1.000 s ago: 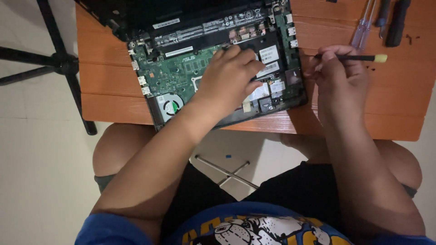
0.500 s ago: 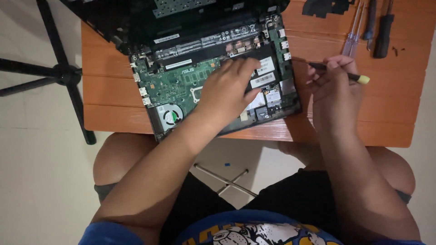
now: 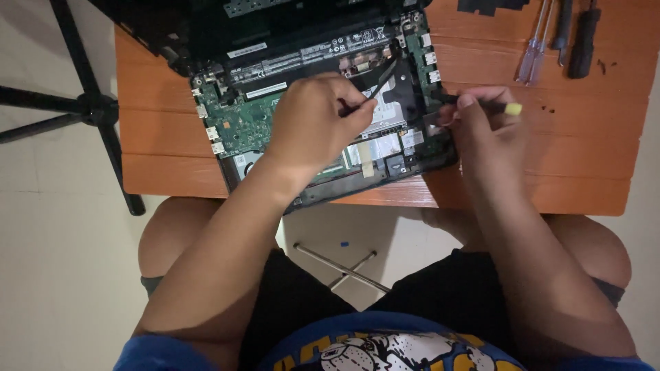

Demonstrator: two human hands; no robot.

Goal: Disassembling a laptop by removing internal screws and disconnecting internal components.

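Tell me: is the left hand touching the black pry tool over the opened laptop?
Touching. The head view shows the left hand with fingers closed around the black pry tool, whose tip points out over the laptop board.

Orange wooden table [image 3: 584, 158] on pale floor [image 3: 55, 275], black tripod [image 3: 96, 110] beside.

Green board, black shell, orange wood

The opened laptop [image 3: 302, 89] has a black casing around a green circuit board [image 3: 237, 120] with white labels; the table [image 3: 577, 137] is orange planks; one tool [image 3: 491, 108] is black with a pale yellow tip; the shorts [image 3: 440, 295] are black.
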